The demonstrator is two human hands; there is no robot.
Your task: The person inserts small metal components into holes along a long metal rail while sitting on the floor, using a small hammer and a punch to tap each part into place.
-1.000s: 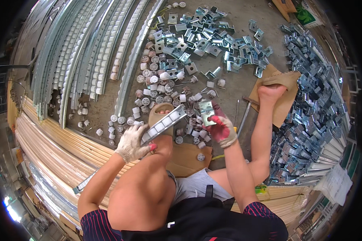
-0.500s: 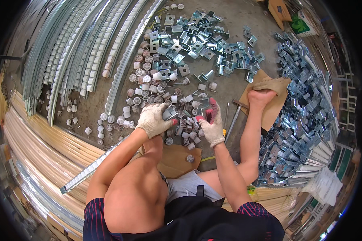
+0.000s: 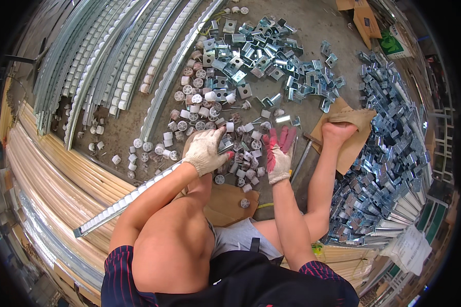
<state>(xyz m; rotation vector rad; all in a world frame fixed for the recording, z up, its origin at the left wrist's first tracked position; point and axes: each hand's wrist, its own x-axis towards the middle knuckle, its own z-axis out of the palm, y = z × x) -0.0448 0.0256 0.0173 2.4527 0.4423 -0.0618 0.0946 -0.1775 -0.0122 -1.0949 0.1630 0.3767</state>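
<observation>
My left hand (image 3: 206, 152), in a white knit glove with red fingertips, is closed at the upper end of a metal rail with white rollers (image 3: 125, 201). The rail runs under my left forearm. Grey metal (image 3: 225, 147) shows by the thumb; whether it is the rail's end or a separate piece I cannot tell. My right hand (image 3: 278, 155), gloved alike, has its red-coated palm up and fingers stretched apart. A bent metal bracket (image 3: 283, 119) is just beyond its fingertips; contact is unclear. White rollers (image 3: 246, 153) lie loose between and beyond the hands.
Beyond the rollers, many shiny brackets (image 3: 264, 56) are heaped on the floor. A larger bracket pile (image 3: 376, 153) fills the right side. A hammer (image 3: 303, 157) lies near my right foot, which rests on cardboard (image 3: 346, 146). Roller rails (image 3: 123, 66) and wrapped lengths (image 3: 51, 189) are at left.
My right hand has opened from a pinch on a bracket, its fingers now stretched, with a bracket just past them. My left hand stays closed at the rail. The whole view has shifted slightly.
</observation>
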